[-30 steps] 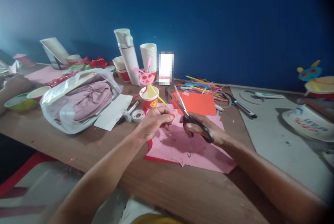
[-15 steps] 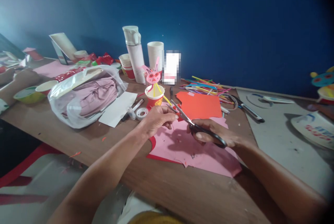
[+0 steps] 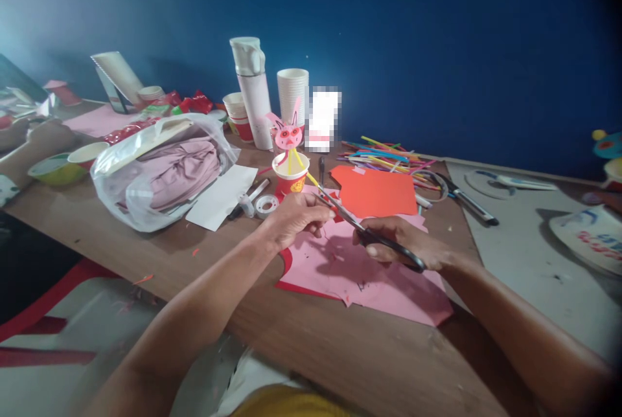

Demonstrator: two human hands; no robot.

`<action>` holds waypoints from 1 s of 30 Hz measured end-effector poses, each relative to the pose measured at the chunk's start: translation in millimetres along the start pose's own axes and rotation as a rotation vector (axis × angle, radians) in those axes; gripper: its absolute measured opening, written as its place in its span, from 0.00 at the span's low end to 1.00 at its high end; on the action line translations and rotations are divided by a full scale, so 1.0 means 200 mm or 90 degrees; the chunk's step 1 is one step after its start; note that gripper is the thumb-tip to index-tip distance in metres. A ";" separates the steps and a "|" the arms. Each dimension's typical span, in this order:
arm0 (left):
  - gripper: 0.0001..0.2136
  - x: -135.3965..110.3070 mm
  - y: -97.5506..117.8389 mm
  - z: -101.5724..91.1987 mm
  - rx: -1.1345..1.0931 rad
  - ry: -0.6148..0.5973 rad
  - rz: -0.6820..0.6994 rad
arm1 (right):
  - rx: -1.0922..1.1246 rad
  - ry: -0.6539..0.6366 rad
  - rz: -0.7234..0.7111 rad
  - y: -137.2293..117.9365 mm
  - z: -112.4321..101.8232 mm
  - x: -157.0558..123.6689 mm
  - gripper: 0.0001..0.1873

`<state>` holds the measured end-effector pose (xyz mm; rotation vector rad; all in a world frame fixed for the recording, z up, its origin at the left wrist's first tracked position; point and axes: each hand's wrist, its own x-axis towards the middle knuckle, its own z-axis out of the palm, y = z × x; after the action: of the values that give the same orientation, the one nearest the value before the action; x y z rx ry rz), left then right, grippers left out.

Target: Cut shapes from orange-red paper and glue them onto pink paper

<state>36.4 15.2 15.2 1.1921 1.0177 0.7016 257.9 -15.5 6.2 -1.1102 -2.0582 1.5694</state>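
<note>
My right hand point(image 3: 396, 241) grips black-handled scissors point(image 3: 346, 212), fingers wrapped round the loops, blades pointing away to the left. Beside the blades, my left hand point(image 3: 304, 216) is closed in a pinch; whatever it may hold is too small to make out. Small red paper pieces show behind the blades. Beneath both hands lies pink paper point(image 3: 321, 274) with pen marks and a red sheet under its edge. Just beyond my left hand stands a paper cup point(image 3: 290, 177) with a pink paper animal face point(image 3: 288, 137) and yellow strips for limbs.
Orange paper point(image 3: 376, 191) and colourful sticks point(image 3: 383, 157) lie behind my right hand. A tape roll point(image 3: 266, 206), a white card point(image 3: 223, 197) and a plastic bag point(image 3: 165, 174) are to the left. A box cutter point(image 3: 471, 203) lies right; a flask point(image 3: 254, 106) stands behind. Another person's hand shows far left.
The view has shifted slightly. The scissor blades look closer together than before. Both hands stay in nearly the same place over the pink paper.
</note>
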 end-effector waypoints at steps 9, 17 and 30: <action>0.04 0.00 0.00 0.00 -0.011 -0.002 0.000 | 0.028 0.016 0.037 0.01 0.01 0.00 0.16; 0.04 0.00 0.01 0.00 -0.004 0.002 -0.005 | 0.004 0.033 0.050 0.00 0.00 0.00 0.16; 0.03 -0.01 0.02 -0.01 0.063 -0.082 -0.002 | -0.015 0.163 0.031 -0.05 -0.13 -0.07 0.17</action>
<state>34.1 15.1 18.6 1.3038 0.9552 0.5708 280.7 -9.7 26.3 -1.3050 -1.8973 1.3466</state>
